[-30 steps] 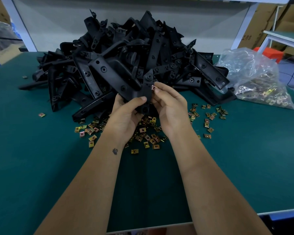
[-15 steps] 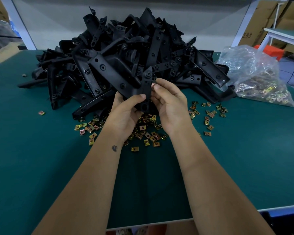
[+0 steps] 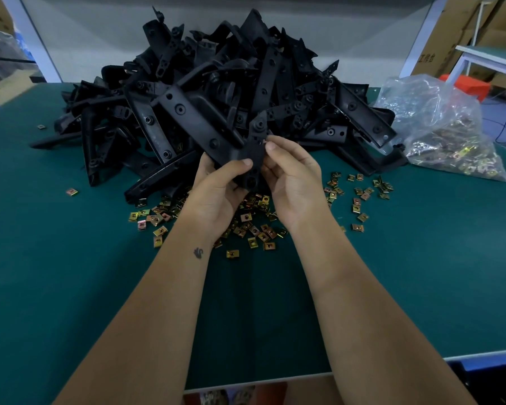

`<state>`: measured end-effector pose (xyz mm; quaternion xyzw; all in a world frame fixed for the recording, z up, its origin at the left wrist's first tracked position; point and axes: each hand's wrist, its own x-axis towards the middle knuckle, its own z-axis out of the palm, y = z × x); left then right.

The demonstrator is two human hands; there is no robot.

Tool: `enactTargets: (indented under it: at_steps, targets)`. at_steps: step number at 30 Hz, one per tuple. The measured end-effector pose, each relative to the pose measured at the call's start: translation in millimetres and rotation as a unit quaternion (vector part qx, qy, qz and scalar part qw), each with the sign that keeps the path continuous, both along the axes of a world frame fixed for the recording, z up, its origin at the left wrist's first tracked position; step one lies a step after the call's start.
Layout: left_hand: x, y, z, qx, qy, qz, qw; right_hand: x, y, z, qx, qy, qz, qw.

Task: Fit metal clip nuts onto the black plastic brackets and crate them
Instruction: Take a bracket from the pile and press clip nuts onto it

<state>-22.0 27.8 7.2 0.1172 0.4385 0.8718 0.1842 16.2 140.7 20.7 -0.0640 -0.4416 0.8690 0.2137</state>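
A: We're at a green table (image 3: pixel 70 287), its near edge just below our forearms, cardboard boxes (image 3: pixel 450 33) far off behind.

B: Nearest the edge lie the loose clips (image 3: pixel 253 226), scattered under our wrists. Above them, our left hand (image 3: pixel 216 194) grips the bracket (image 3: pixel 253 153), thumb curled across its face.

A: And our right hand (image 3: pixel 292 176) pinches one clip (image 3: pixel 265 140) against the bracket's right edge, forefinger and thumb curled on it.

B: The bracket stands nearly upright, long axis running from our palms up and away, its holed tip pointing toward the pile of brackets (image 3: pixel 216 92) behind.

A: What could go wrong, as we judge it?

B: The clip is small; if we push it askew it may jam partway or spring off into the loose clips below. If our left grip slackens, the bracket could twist under the push.

A: Beyond the pile, to the right, sits the plastic bag (image 3: pixel 438 127) of more clips. We see no crate.
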Motion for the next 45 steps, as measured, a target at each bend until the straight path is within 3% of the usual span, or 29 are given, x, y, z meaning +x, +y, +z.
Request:
enactTargets:
  at_steps: [10, 20, 26, 45]
  targets:
    - [-1.4, 0.2, -0.4, 0.031, -0.009, 0.008, 0.999, 0.1, -3.6, -0.7, -0.027, -0.003, -0.013, 1.000]
    - [0.6, -0.6, -2.8, -0.021, 0.038, 0.010, 0.999, -1.7, 0.2, -1.7, 0.004, 0.001, -0.005, 1.000]
    - [2.5, -1.1, -1.9, -0.019, 0.071, 0.002, 0.997, 0.2, 0.3, -0.3, -0.028, -0.025, 0.054, 0.998]
    - [2.7, 4.1, 0.0, -0.053, 0.079, 0.042, 0.995, 2.7, -16.9, 4.0, 0.115, -0.035, -0.036, 0.992]
